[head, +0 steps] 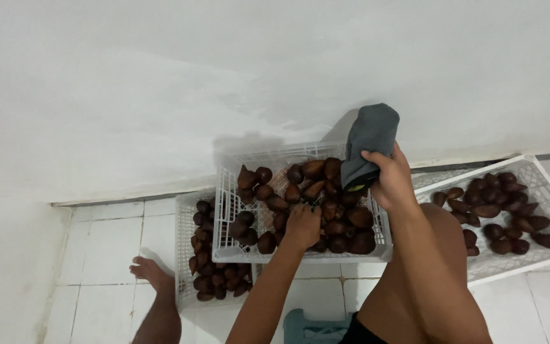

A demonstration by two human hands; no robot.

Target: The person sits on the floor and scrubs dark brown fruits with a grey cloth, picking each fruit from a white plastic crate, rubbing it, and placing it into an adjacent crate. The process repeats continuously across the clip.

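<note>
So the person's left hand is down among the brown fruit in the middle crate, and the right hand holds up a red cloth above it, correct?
Not quite: the cloth is grey, not red. The head view shows the right hand gripping it above the middle crate, while the left hand is down among the brown fruit there, as you said.

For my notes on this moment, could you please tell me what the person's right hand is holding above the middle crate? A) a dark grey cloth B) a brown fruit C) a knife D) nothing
A: the right hand grips a dark grey cloth raised over the middle crate, while the left hand reaches down among the brown fruit.
</note>
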